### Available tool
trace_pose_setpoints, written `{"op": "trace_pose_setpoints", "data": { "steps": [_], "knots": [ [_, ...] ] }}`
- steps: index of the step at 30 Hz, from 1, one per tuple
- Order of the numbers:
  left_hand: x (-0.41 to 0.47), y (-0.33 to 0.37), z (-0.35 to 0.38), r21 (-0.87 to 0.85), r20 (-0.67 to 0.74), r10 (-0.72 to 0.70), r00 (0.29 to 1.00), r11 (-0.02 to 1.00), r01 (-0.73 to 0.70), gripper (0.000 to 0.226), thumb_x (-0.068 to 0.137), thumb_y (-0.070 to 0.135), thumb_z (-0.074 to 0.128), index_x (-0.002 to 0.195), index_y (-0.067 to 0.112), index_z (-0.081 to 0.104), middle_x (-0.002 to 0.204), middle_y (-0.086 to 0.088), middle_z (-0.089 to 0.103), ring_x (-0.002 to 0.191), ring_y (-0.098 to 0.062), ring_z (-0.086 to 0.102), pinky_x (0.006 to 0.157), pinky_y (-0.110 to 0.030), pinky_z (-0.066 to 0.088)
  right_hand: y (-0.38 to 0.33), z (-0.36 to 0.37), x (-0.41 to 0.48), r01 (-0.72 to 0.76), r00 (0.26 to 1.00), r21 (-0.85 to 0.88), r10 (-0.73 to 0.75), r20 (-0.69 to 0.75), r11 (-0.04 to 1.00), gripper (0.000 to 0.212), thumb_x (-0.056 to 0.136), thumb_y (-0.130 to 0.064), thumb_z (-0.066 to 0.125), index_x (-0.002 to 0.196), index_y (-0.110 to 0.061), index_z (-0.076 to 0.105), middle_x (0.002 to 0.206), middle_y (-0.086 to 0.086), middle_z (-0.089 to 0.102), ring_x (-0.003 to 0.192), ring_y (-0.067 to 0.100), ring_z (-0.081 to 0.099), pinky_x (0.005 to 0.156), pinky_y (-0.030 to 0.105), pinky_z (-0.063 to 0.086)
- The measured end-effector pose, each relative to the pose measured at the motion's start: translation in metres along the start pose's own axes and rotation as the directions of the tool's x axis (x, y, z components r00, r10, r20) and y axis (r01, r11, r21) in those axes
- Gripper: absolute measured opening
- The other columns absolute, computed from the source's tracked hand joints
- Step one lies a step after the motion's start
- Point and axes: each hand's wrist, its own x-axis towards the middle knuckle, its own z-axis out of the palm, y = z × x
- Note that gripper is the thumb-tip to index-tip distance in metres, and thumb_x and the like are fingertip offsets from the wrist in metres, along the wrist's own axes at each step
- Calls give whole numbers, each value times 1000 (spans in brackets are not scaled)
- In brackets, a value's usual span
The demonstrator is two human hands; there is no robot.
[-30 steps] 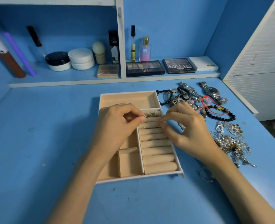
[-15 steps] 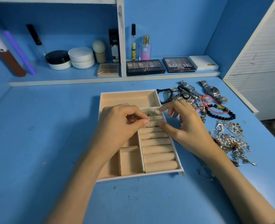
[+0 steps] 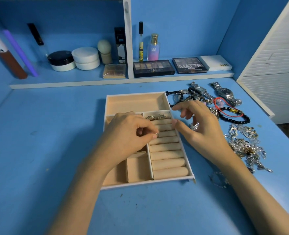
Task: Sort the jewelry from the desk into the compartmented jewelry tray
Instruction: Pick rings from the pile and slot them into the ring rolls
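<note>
The left hand [image 3: 128,134] pinches a small silver ring [image 3: 156,135] between thumb and forefinger, holding it at the left end of the ring rolls [image 3: 165,146], around the third or fourth roll from the back. The right hand [image 3: 198,126] hovers open and empty over the right wall of the jewelry tray [image 3: 135,96], fingers spread and loosely curled, thumb tip near the second roll.

The tray sits in the middle of the desk [image 3: 47,141], a little toward the back. Its ring-roll section fills the right side; at the back of that section a few silver rings [image 3: 155,117] are already tucked into the first slot. A wide compartment runs across the back of the tray, and smaller square compartments line the left side, partly hidden under the left hand.

Just right of the tray, beneath the right palm, lies a silver leaf-shaped piece [image 3: 195,126]. Toward the back right corner of the desk lie two metal watches [image 3: 226,93], dark beaded bracelets, a red cord bracelet [image 3: 225,107] and a black bead bracelet [image 3: 235,116], tangled together. Nearer the right edge sits a heap of silver chains [image 3: 245,145].

Along the shelf [image 3: 89,82] at the back stand cream jars, a perfume bottle [image 3: 153,48], and eyeshadow palettes [image 3: 154,68].
</note>
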Motion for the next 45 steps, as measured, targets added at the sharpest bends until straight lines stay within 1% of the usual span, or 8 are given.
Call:
{"op": "trace_pose_setpoints", "data": {
  "steps": [3, 9, 16, 25, 36, 41, 43, 45],
  "knots": [
    [-1, 0, -2, 0, 9, 9, 1000, 1000, -9, 21, 74, 28, 73, 90, 42, 70, 70, 18, 61, 71, -2, 53, 65, -18, 44, 0, 0, 0, 0, 1000, -1, 0, -9, 1000, 17, 81, -27, 58, 98, -29, 57, 82, -4, 50, 81, 4, 44, 69, 8, 30],
    [1, -4, 0, 107, -10, 146, 989, 984, -144, 12, 76, 25, 70, 83, 35, 73, 74, 23, 57, 82, 1, 47, 68, -19, 40, -2, -2, 0, -9, 1000, 7, 10, -23, 1000, 18, 80, -25, 58, 99, -24, 60, 81, -3, 50, 81, 12, 47, 69, 10, 29],
    [1, -8, 2, 179, 10, 162, 987, 970, -161, 16, 77, 24, 66, 85, 36, 73, 76, 21, 51, 86, 1, 41, 70, -23, 39, -2, -3, 0, -15, 1000, 9, 15, -22, 1000, 18, 81, -24, 57, 98, -22, 60, 81, -2, 50, 81, 13, 47, 68, 10, 29],
    [1, -9, 0, 125, -47, 200, 979, 973, -193, 32, 72, 36, 43, 76, 35, 75, 72, 19, 52, 80, -5, 43, 65, -28, 44, -4, -5, 0, -13, 999, 22, 13, -37, 1000, 17, 80, -23, 57, 98, -24, 59, 81, -3, 50, 80, 10, 46, 69, 10, 29],
    [1, -9, 1, 108, -49, 178, 983, 979, -172, 24, 74, 24, 54, 79, 35, 75, 71, 18, 53, 82, -6, 46, 66, -23, 42, -2, -8, 1, -29, 997, 33, 32, -73, 999, 18, 79, -20, 57, 96, -21, 61, 79, -1, 51, 78, 12, 47, 69, 12, 31],
    [4, 3, 6, 5, -102, 179, 979, 984, -179, 27, 75, 21, 53, 89, 34, 71, 76, 20, 56, 79, 0, 46, 60, -13, 34, 5, -40, 0, -129, 988, 173, 142, -62, 977, 12, 84, -14, 61, 96, -19, 64, 77, 1, 55, 73, 14, 51, 67, 28, 42],
    [6, 13, 11, 25, -100, 199, 975, 980, -198, 26, 76, 23, 53, 90, 37, 70, 78, 21, 58, 79, 3, 48, 60, -10, 37, 14, -57, -2, -181, 983, 116, 183, -3, 977, 12, 87, -14, 62, 93, -24, 65, 77, 1, 58, 72, 15, 52, 65, 31, 42],
    [11, 25, 20, -2, -66, 210, 975, 978, -211, 25, 78, 26, 52, 92, 36, 70, 79, 21, 59, 82, -1, 51, 67, -16, 45, 23, -72, -5, -213, 976, 29, 211, 55, 977, 13, 86, -15, 63, 89, -26, 66, 75, 0, 60, 63, 7, 50, 56, 22, 38]
  ]
}}
